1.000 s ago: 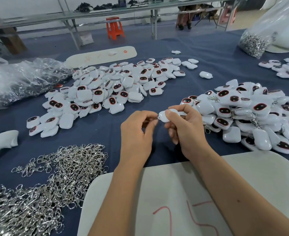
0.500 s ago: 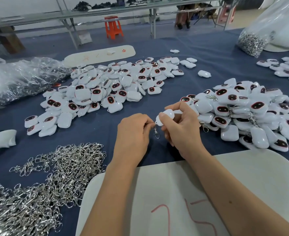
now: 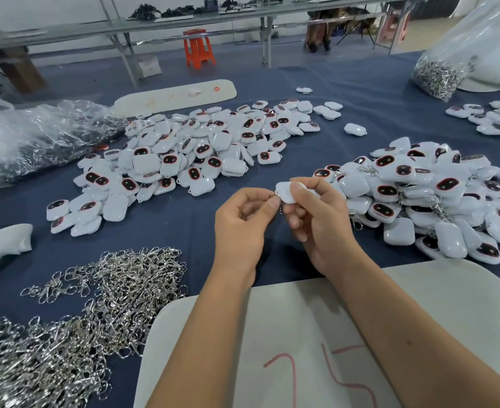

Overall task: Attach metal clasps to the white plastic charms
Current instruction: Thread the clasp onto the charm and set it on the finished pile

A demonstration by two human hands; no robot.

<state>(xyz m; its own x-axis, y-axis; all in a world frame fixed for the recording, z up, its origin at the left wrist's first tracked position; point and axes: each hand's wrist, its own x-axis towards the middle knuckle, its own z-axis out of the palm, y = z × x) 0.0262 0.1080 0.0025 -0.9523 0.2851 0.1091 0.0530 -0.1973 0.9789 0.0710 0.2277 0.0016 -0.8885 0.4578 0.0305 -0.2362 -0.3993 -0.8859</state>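
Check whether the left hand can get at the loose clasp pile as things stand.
Probably not yet: the left hand pinches a clasp at the charm. The clasp pile lies unobstructed beside it.

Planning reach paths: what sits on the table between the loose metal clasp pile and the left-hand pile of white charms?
Head view: only bare dark blue tablecloth separates the silver metal clasp pile from the white plastic charm pile.

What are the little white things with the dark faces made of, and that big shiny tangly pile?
The white charms look like hard plastic: smooth, glossy shells with rounded corners, and a dark, red-rimmed patch on the front. The pile of clasps looks like metal, probably plated steel or a similar alloy: silvery, with bright glints on thin loops and hooks. The exact metal cannot be told from here.
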